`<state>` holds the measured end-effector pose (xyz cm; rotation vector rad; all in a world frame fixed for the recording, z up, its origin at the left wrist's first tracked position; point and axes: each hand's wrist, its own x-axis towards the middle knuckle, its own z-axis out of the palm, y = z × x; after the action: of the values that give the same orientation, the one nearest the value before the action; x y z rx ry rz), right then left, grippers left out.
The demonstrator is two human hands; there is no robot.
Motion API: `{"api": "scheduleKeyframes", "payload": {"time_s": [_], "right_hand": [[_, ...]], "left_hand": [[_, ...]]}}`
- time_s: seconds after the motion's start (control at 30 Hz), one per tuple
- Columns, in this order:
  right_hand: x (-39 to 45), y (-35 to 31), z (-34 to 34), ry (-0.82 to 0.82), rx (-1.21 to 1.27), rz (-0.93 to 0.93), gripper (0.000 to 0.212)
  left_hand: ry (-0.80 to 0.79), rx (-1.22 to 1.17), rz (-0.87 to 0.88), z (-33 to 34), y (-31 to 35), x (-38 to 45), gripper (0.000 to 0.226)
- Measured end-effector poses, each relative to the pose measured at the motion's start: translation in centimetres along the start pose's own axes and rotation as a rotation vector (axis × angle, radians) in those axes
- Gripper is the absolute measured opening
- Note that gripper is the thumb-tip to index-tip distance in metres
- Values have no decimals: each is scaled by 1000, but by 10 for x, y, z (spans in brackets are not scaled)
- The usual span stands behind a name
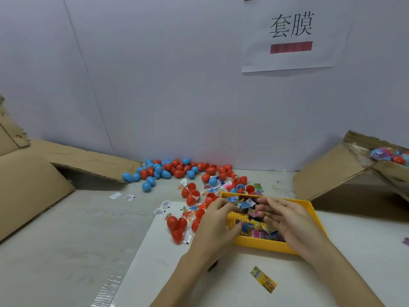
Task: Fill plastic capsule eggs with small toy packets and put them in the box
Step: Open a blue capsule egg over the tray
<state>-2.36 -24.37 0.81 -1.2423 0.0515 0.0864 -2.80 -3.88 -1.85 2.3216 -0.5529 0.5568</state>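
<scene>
Toy packets point(244, 204) lie heaped in the yellow tray point(314, 214) on the desk point(66, 229), both hands over them.

Left hand point(213, 220) curls its fingers into the packets, seemingly pinching one, though I cannot tell which; right hand point(285, 216) lies flat, fingers straight. Loose egg halves point(177, 227) sit just beside the tray, closed eggs point(168, 169) by the wall, the box point(332, 173) with filled ones at far right. Rummaging could flick packets over the rim, or snag two at once, too bulky for an egg to close.
</scene>
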Motion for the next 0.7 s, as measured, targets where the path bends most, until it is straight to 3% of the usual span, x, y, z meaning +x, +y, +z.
{"api": "scheduleKeyframes", "payload": {"time_s": [0.17,0.3,0.4,0.5,0.57,0.7], "right_hand": [[0,1,-1,-23,-22,7,23],[2,2,-1,-26,-26,18,23],[2,2,0,-25,-29,25,23],[2,3,-1,-25,-24,21,23],[3,3,0,-27,-29,21,23],[4,4,1,-36,-53,16,22]], "left_hand": [[183,-216,-237,-21,-11,24,18],[313,72,-384,-55,-62,54,19],[207,417,-552,-84,-112,66,34],[29,602,-698,-104,-152,61,43],[-40,620,-701,-107,-167,53,41],[39,601,-563,-102,-177,40,24]]}}
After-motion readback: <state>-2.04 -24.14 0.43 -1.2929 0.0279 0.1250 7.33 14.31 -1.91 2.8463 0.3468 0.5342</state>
